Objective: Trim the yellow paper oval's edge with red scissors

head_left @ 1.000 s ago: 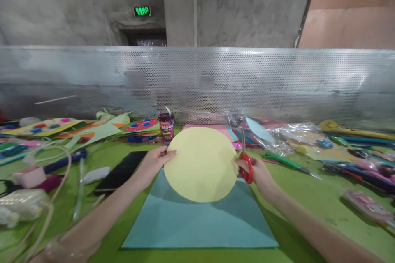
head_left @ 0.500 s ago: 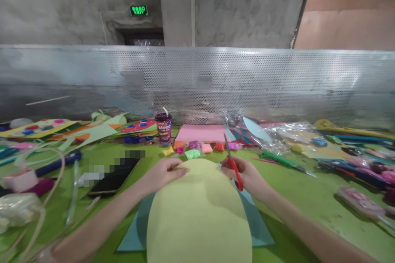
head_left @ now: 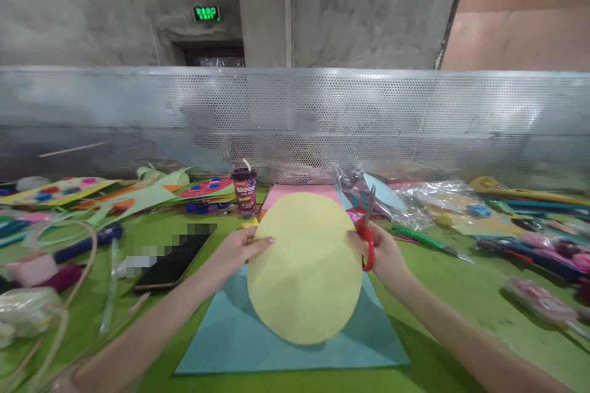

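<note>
A yellow paper disc is held up, tilted toward me, above a blue sheet lying on the green table. My left hand pinches the disc's left edge with closed fingers. My right hand is closed round red-handled scissors, blades pointing up, and its fingers also touch the disc's right edge.
A dark phone lies left of the blue sheet. A purple drink cup and pink paper stand behind the disc. Coloured paper cut-outs crowd the left, plastic bags and pens the right. A perforated metal barrier backs the table.
Half a second ago the disc lay tipped flat toward me; now both hands have raised it upright again. The scissors swung from leaning left to pointing up.
</note>
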`<state>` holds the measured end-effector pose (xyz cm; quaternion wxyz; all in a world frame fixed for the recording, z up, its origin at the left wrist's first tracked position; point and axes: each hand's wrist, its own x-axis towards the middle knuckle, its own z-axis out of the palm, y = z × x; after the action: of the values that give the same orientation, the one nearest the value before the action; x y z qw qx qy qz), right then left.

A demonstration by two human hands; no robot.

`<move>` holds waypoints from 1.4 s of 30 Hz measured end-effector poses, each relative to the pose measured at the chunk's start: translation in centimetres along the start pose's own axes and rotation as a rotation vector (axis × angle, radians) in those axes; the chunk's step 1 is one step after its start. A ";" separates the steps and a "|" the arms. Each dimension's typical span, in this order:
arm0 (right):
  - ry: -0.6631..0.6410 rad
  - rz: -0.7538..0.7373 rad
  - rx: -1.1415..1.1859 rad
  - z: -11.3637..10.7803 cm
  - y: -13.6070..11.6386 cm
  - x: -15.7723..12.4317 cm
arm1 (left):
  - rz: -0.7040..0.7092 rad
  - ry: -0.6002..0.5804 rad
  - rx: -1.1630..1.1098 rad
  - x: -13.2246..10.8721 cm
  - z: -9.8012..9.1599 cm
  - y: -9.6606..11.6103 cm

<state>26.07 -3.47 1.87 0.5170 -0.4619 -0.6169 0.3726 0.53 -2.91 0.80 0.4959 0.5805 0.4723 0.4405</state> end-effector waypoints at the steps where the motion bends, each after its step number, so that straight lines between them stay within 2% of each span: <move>1: 0.008 -0.006 0.001 -0.2 0.0 0.1 | 0.015 0.024 0.021 0.2 -0.1 -0.1; 6: 0.009 -0.042 -0.139 -1.2 0.6 0.4 | 0.091 0.211 0.090 0.6 -0.9 -0.7; 10: -0.029 -0.045 -0.331 -2.1 1.2 0.8 | 0.087 0.280 0.108 0.4 -1.3 -0.6; 15: -0.170 0.054 -0.346 -2.1 1.5 0.8 | 0.041 0.305 0.104 0.0 -1.1 0.2; 19: -0.212 0.089 -0.297 -1.6 1.6 0.6 | -0.001 0.328 0.065 -0.3 -0.8 0.7; 29: -0.237 0.115 -0.306 -1.4 1.5 0.4 | 0.038 0.323 0.045 0.0 -1.1 0.2; 42: -0.243 0.107 -0.300 -1.2 1.3 0.2 | 0.022 0.317 0.062 -0.2 -1.0 0.3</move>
<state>27.46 -2.88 0.93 0.3437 -0.5174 -0.6979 0.3565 -0.50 -2.97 1.17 0.3924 0.5239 0.5516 0.5170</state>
